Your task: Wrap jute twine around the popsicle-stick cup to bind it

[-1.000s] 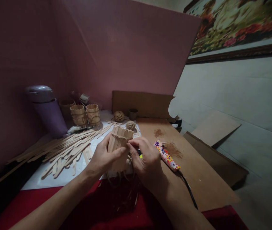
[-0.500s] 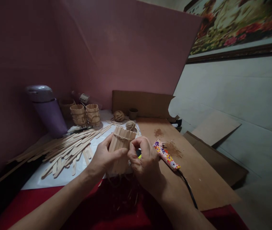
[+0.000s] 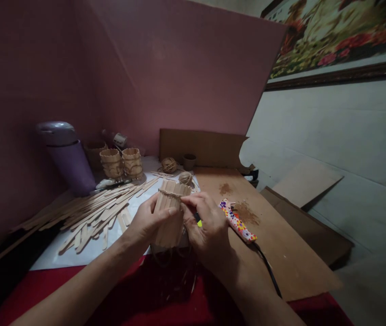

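Observation:
My left hand (image 3: 148, 221) is closed round the left side of a cup made of upright wooden craft sticks (image 3: 168, 226), its thumb lying across the front. A band of twine (image 3: 169, 194) runs round the cup just below its scalloped rim. At the cup's right side my right hand (image 3: 206, 222) has its fingertips pinched on the twine, close against the sticks. The exact grip of those fingers is partly hidden. Loose twine loops hang beneath the cup. Behind it sit two balls of twine (image 3: 185, 178).
Loose craft sticks (image 3: 101, 213) spread over white paper at left. Two finished-looking stick cups (image 3: 132, 164) and a purple flask (image 3: 69, 165) stand behind them. A flower-patterned glue gun (image 3: 237, 221) with a black cord lies on the brown board (image 3: 288, 253). Cardboard (image 3: 199, 147) stands at the back.
My right fingertips have moved up and against the twine band at the cup's right side. The cup has shifted and turned slightly; my left hand keeps its hold.

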### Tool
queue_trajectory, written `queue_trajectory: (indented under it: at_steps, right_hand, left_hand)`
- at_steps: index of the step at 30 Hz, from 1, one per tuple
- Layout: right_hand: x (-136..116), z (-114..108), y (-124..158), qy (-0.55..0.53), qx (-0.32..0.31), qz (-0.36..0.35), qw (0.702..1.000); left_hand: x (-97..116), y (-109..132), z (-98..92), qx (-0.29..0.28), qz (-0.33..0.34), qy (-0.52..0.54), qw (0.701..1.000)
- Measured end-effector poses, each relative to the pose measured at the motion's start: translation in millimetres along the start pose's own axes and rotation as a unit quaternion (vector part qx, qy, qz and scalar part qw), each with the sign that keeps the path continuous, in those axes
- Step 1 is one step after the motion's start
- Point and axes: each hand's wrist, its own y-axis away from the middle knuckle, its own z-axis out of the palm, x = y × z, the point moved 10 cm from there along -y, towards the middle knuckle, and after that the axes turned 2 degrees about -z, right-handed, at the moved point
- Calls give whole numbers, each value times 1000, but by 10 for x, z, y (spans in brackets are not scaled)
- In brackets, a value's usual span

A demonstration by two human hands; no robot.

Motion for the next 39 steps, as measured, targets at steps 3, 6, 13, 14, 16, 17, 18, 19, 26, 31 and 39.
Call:
queue_trajectory:
  at_steps: [3,6,13,14,16,17,18,19,26,31,39]
  right_hand:
    - [-11,27,6,19,-15,-9,1000]
    - [11,69,5,38,-31,-3,999]
    - [-12,116,27,139,-23,-26,990]
    - [1,106,31,134,-20,-18,991]
    - [43,68,37,100,-6,6,995]
    - [78,42,38,76,5,24,997]
    - [123,10,40,50,18,46,998]
    - [173,-28,42,22,36,69,997]
    - [362,-172,47,-131,104,154,974]
    - [96,-112,-32,-72,37,54,995]
    - [31,-6,13,20,7,-4,1000]
  left_hand:
    - [3,-5,-18,6,15,-42,999]
    - [32,14,-21,19,21,-69,997]
    - [-10,61,68,19,-11,-55,998]
    - [-32,66,96,8,-22,-36,999]
    - [-56,75,143,-14,-42,11,999]
    - [-56,79,156,-22,-51,34,998]
    - [-50,82,155,-24,-58,56,996]
    - [-41,85,144,-24,-65,76,995]
    - [-32,98,122,-37,-96,132,986]
    - [-3,84,144,-41,-66,102,992]
    - [-14,36,55,-16,-20,20,999]
